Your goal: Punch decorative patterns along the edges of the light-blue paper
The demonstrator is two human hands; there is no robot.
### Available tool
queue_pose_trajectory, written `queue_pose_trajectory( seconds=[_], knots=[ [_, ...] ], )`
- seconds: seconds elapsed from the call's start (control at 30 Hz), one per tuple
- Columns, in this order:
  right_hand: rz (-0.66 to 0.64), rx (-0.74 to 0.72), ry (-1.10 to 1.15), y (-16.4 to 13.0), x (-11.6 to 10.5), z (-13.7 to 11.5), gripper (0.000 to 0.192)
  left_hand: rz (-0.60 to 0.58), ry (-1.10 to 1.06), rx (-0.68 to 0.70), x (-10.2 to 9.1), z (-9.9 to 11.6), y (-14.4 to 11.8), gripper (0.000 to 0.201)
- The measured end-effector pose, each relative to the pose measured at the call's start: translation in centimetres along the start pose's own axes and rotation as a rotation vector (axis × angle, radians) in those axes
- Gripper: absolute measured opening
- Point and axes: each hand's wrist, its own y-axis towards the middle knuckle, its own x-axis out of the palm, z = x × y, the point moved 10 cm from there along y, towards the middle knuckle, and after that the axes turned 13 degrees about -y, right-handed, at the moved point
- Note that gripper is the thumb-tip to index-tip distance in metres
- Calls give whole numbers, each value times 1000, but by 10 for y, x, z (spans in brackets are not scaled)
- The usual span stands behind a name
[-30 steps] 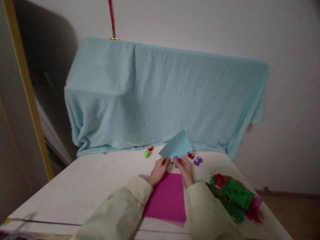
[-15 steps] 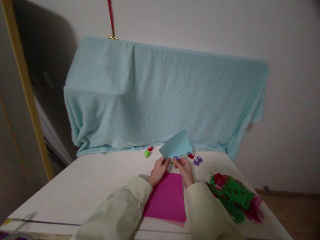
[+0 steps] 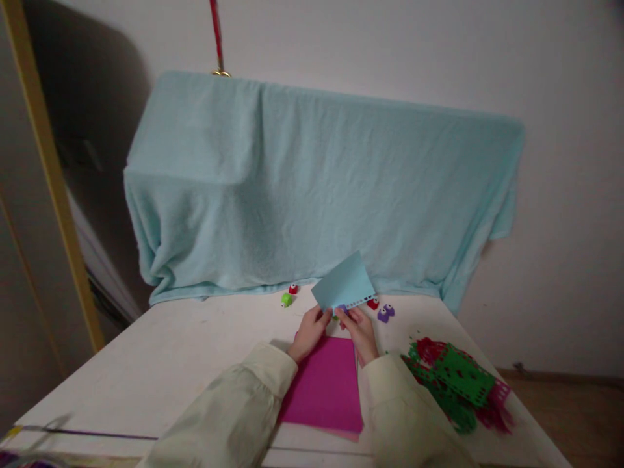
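Observation:
Held up and tilted above the table is a light blue sheet of paper (image 3: 345, 281), with a row of small punched holes, some heart-shaped, along its lower edge. My left hand (image 3: 310, 333) pinches the lower left corner of this paper. A small purple craft punch (image 3: 342, 308) sits on the same edge, and my right hand (image 3: 361, 333) is closed on it with the thumb on top. Part of something green shows between my hands, mostly hidden by the fingers. Below my wrists lies a stack of magenta paper (image 3: 324, 390).
Red (image 3: 293, 288) and green (image 3: 286, 299) punches lie at the back left. A red punch (image 3: 373, 303) and two purple punches (image 3: 383, 314) lie right of the paper. Punched green card (image 3: 463, 375) tops a pile of shreds at right. A light blue cloth (image 3: 341, 182) hangs behind.
The blue paper has shifted very slightly. Both hands keep nearly the same place and grip.

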Motion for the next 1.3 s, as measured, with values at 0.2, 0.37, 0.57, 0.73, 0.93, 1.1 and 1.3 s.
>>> queue_pose_trajectory(
  seconds=[0.2, 0.37, 0.57, 0.73, 0.93, 1.1, 1.3],
  knots=[
    [-10, -16, 11, -3, 0, -4, 107, -8, 1, -15, 0, -4, -1, 40],
    [12, 1, 91, -3, -2, -6, 111, -24, 1, -36, 4, -2, -3, 40],
    [60, 31, 133, -4, -6, -4, 111, -41, 24, -73, 7, 0, -3, 40],
    [38, 44, 125, -7, -5, -10, 115, -72, -62, -123, 11, -4, -5, 41],
    [19, 39, 116, -11, -5, -15, 117, -50, -97, -101, 9, 3, -6, 40],
    [6, 51, 80, -9, -3, -7, 114, -51, -143, -82, 10, 8, -5, 40],
    [27, 22, 72, -7, -4, -7, 113, -36, -149, -72, 9, 5, -5, 40]
  ],
)
